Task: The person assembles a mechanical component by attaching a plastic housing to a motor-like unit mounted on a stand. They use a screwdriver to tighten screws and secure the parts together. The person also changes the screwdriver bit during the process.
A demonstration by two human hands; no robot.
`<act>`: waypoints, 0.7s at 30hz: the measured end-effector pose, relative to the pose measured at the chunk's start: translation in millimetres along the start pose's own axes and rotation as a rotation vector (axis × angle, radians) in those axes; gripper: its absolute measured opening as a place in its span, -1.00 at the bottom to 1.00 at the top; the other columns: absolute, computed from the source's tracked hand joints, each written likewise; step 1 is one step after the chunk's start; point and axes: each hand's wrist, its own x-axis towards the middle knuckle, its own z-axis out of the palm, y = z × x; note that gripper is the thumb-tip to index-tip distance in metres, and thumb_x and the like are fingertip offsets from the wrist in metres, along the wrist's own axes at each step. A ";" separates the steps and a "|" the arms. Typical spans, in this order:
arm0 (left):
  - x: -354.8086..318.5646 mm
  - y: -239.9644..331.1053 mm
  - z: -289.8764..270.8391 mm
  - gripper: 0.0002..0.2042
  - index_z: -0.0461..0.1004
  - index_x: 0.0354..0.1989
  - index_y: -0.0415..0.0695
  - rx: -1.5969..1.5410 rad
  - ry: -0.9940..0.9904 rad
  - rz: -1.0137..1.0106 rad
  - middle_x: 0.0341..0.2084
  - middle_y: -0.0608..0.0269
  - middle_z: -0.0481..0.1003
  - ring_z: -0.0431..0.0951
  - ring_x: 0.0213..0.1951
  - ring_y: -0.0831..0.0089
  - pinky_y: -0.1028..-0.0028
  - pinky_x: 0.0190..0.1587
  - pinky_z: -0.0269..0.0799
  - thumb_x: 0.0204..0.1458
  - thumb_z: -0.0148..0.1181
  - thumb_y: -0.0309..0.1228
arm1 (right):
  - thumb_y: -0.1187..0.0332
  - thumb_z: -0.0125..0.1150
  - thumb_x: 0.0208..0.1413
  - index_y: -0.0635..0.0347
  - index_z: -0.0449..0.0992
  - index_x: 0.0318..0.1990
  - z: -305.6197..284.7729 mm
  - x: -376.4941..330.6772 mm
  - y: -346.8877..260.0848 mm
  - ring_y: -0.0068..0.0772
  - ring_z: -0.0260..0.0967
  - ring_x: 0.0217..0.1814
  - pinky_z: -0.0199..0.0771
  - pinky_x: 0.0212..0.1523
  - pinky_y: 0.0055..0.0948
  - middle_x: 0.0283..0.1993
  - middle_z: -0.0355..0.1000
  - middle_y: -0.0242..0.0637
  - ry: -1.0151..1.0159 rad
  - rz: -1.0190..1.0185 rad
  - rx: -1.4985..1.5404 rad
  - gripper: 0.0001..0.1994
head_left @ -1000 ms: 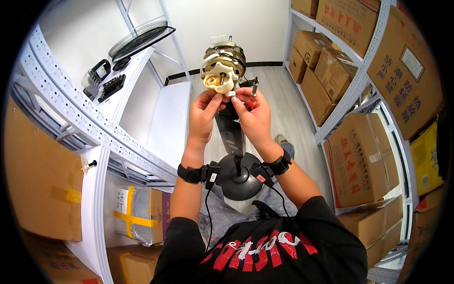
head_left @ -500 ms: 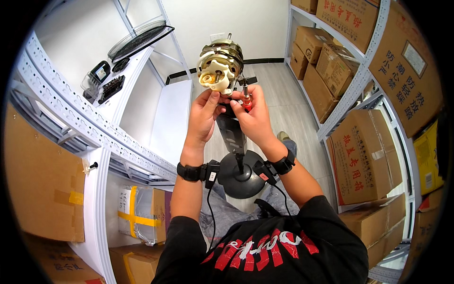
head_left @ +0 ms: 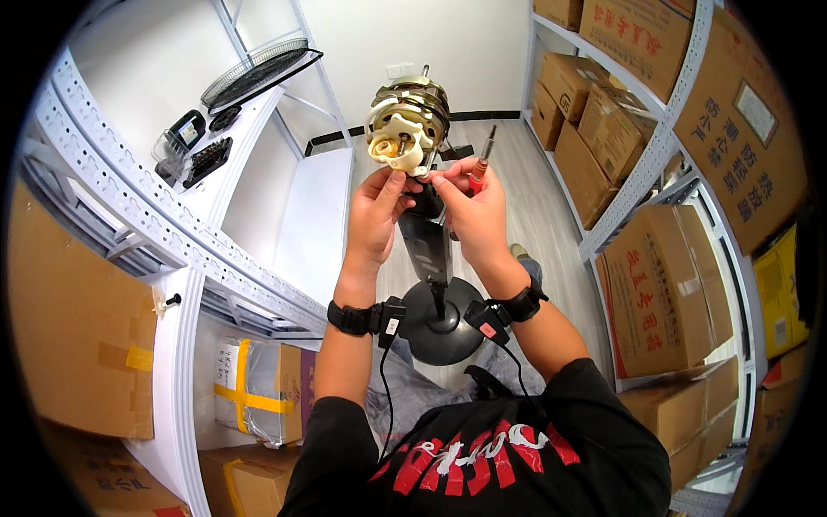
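My left hand (head_left: 376, 209) pinches the cream plastic-and-copper fan motor (head_left: 407, 129) atop the black stand (head_left: 435, 297); my right hand (head_left: 475, 211), just beside it, grips an orange-handled screwdriver (head_left: 479, 168) (tip upward). A slip could gouge the windings.

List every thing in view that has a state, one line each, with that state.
fan motor: bare, no grille or blades, on its stand
left hand: fingers pinching below the motor
right hand: gripping a screwdriver
screwdriver: tip up, off the motor
fan grille: detached, on the shelf
cardboard boxes: closed
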 end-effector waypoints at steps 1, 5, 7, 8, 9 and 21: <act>-0.4 -0.1 -0.5 -0.74 0.52 -0.06 -0.20 -0.023 -0.001 -0.012 -0.24 0.28 0.60 0.57 -0.20 0.55 0.57 -0.21 0.44 0.26 0.14 -0.27 | 0.57 0.21 0.15 0.19 0.34 -0.23 0.7 -2.1 -3.0 -0.64 0.46 -0.18 0.43 -0.18 -0.60 -0.22 0.54 -0.31 -0.002 0.027 0.018 -0.85; 0.7 -1.9 -2.5 -0.75 0.51 -0.06 -0.21 -0.093 -0.029 -0.006 -0.24 0.27 0.59 0.58 -0.22 0.55 0.58 -0.23 0.45 0.26 0.12 -0.29 | 0.57 0.19 0.16 0.17 0.34 -0.24 0.2 -5.4 -9.4 -0.70 0.38 -0.33 0.33 -0.34 -0.65 -0.22 0.57 -0.28 -0.044 0.049 0.029 -0.86; 1.4 -0.2 -0.9 -0.75 0.51 -0.05 -0.22 -0.114 -0.035 -0.008 -0.24 0.26 0.59 0.58 -0.23 0.54 0.58 -0.24 0.45 0.26 0.12 -0.30 | 0.54 0.19 0.17 0.14 0.34 -0.25 -2.6 -2.9 -7.0 -0.78 0.26 -0.51 0.18 -0.55 -0.70 -0.22 0.59 -0.28 -0.082 0.005 -0.033 -0.87; 1.9 0.3 -1.7 -0.75 0.51 -0.05 -0.22 -0.097 -0.038 -0.013 -0.24 0.26 0.59 0.58 -0.23 0.54 0.59 -0.24 0.45 0.26 0.12 -0.30 | 0.53 0.19 0.17 0.14 0.34 -0.25 -4.6 -2.2 -5.6 -0.81 0.23 -0.56 0.14 -0.61 -0.72 -0.22 0.60 -0.28 -0.099 -0.016 -0.073 -0.87; 2.5 0.7 -3.9 -0.75 0.50 -0.05 -0.22 -0.083 -0.039 -0.014 -0.24 0.26 0.59 0.58 -0.23 0.54 0.59 -0.24 0.45 0.26 0.12 -0.30 | 0.53 0.18 0.18 0.15 0.35 -0.24 -8.1 -0.5 -4.6 -0.80 0.24 -0.54 0.16 -0.58 -0.72 -0.22 0.60 -0.28 -0.120 -0.034 -0.134 -0.88; 2.7 7.6 -1.5 -0.72 0.49 -0.04 -0.24 -0.025 0.003 -0.005 -0.24 0.29 0.57 0.56 -0.23 0.57 0.60 -0.22 0.43 0.26 0.12 -0.27 | 0.25 0.51 -0.08 0.21 0.47 -0.06 -17.1 57.7 -57.7 -0.50 0.34 -0.21 0.39 -0.25 -0.51 -0.13 0.42 -0.29 -0.004 -0.536 -0.827 -0.54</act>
